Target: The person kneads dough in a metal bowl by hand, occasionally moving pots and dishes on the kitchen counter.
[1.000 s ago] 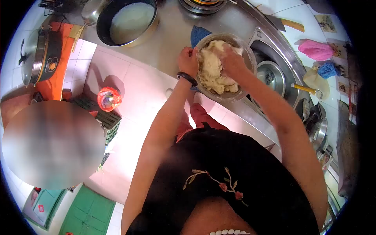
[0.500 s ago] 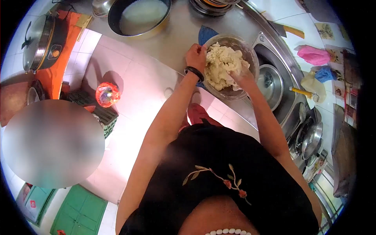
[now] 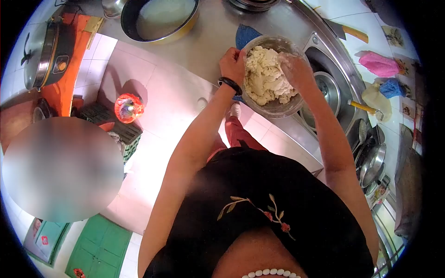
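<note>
Working the lumpy, cream-white dough [image 3: 265, 81] inside the round, grey, metal-looking bowl [image 3: 279, 111], set the bare right hand [image 3: 296, 72] against the dough's right side, just inside the bowl's rim. Could not tell that hand's closure, loose or clenched, with the fingertips partly hidden and blurred. Gripped the bowl's left rim between the thumb and curled fingers of the bare left hand [image 3: 232, 65], with a glossy black bracelet [image 3: 230, 85] at the wrist. Had the dough spread over much of the bowl's floor, rough and torn on top, with pale smears up the bowl's wall. Judging by that ragged surface, seemed to call for slow, firm presses with the heel of the palm, folding the outer edge over the middle, then a small turn of the bowl between presses. Looked wise to wipe the smears back into the dough too. Needed a steady hold on the rim, most likely, against sliding toward the dark-lined steel sink [image 3: 345, 111], just right of the bowl. Might also have gained grip from the dark blue cloth [image 3: 247, 36], showing at the bowl's far-left edge, if bunched snugly against the bowl's base.
</note>
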`<state>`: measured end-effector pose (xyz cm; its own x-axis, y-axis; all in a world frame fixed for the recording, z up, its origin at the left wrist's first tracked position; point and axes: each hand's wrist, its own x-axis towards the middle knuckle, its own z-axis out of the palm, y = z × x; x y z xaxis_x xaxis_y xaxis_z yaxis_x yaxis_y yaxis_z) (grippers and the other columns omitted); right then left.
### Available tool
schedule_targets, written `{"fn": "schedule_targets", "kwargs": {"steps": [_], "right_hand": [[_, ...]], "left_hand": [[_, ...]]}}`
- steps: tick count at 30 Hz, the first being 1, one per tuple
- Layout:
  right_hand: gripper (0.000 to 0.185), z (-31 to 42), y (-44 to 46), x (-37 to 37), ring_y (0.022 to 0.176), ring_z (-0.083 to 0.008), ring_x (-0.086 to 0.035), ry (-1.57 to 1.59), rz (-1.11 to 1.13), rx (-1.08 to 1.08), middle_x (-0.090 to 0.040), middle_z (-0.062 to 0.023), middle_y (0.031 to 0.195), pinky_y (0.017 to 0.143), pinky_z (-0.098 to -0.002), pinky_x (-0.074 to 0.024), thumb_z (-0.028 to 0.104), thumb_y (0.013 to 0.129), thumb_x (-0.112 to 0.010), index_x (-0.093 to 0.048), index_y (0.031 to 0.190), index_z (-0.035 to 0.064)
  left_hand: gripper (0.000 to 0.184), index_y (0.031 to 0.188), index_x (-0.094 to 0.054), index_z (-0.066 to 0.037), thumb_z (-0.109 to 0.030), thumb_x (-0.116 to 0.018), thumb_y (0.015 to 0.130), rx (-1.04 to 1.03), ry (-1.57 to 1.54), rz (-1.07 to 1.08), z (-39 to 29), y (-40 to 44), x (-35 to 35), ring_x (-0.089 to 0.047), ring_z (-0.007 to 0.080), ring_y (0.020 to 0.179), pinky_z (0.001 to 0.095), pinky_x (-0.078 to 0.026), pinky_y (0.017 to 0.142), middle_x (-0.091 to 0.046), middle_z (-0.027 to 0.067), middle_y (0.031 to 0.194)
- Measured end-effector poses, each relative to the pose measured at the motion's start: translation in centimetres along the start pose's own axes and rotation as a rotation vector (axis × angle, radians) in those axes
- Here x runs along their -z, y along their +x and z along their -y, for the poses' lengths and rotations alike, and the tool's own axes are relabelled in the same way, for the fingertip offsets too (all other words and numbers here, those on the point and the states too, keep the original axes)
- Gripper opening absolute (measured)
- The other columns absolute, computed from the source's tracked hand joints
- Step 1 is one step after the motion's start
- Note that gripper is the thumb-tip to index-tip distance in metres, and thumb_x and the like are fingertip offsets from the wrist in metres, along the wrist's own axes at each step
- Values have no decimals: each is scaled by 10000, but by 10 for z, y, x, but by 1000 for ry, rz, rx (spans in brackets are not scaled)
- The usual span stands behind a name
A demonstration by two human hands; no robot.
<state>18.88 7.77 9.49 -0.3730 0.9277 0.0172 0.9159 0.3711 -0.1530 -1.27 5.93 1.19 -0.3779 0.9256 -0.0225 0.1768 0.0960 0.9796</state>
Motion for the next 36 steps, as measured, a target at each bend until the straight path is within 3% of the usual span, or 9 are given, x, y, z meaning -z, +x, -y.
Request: {"fn": "schedule_targets", "kwargs": {"steps": [2, 8, 11, 16, 19, 24, 27, 28, 36], "right_hand": [[313, -15, 19, -33, 850, -319, -620, 218, -132, 140, -638, -189, 831, 741, -384, -506, 311, 887, -532, -660, 959, 35], [306, 9, 56, -37, 797, -199, -593, 1248, 404, -423, -639, -87, 915, 719, -324, -492, 295, 892, -498, -640, 952, 31], [332, 7, 84, -35, 819, -151, -580, 1164, 825, -496, -626, -50, 901, 747, -289, -483, 351, 843, -507, -643, 981, 81], [441, 42, 89, 15, 686, -244, -589, 404, 914, -94, -606, -133, 717, 679, -403, -487, 426, 826, -507, -609, 794, -2], [436, 26, 47, 2, 573, -292, -586, 229, 413, 168, -543, -137, 544, 608, -414, -493, 492, 786, -570, -620, 753, 60], [451, 13, -21, 17, 972, -359, -578, 230, 206, 281, -583, -189, 1068, 825, -426, -482, 267, 713, -737, -593, 1077, 44], [525, -1, -45, -3, 1090, -351, -518, 148, 92, 426, -532, -161, 1166, 892, -421, -448, 219, 722, -705, -532, 1195, 68], [634, 0, -45, 0, 1138, -346, -490, 223, 234, 396, -486, -160, 1233, 980, -425, -410, 177, 682, -731, -499, 1258, 49], [471, 3, -11, -44, 1190, -347, -416, 31, 42, 579, -467, -134, 1259, 990, -481, -370, 272, 731, -657, -540, 1142, 73]], "left_hand": [[250, 747, -580, 8, -202, -660, 856, 3, 18, 1, 3, 0, 1, -501, 157, 531, 309, -434, 538, -578, 82, 603], [232, 765, -567, 23, -170, -657, 856, 71, -102, 34, 3, 2, -1, -498, 121, 558, 297, -435, 541, -577, 77, 608], [231, 750, -570, 20, -161, -654, 866, 82, -171, 59, 18, 2, -4, -490, 98, 574, 279, -431, 541, -586, 58, 617], [257, 706, -575, 11, -160, -657, 878, 57, -284, 34, 19, 3, -4, -470, 71, 585, 252, -414, 529, -571, 9, 622], [258, 708, -577, 11, -168, -667, 871, 44, -263, 22, 19, 2, -5, -447, 73, 571, 256, -402, 518, -566, 12, 615], [254, 708, -583, 9, -171, -672, 863, 22, -97, -24, 23, 5, -6, -424, 90, 541, 260, -390, 507, -554, 34, 590], [263, 714, -579, 17, -183, -676, 855, 81, -118, -21, -2, -3, -1, -431, 112, 527, 272, -396, 509, -538, 59, 571], [266, 717, -577, 19, -187, -679, 851, 92, -95, -26, -14, -4, 1, -433, 120, 524, 277, -398, 510, -534, 68, 567], [282, 726, -559, 24, -205, -667, 850, 83, -9, -20, -2, 0, 0, -479, 175, 511, 310, -409, 515, -542, 121, 578]]}}
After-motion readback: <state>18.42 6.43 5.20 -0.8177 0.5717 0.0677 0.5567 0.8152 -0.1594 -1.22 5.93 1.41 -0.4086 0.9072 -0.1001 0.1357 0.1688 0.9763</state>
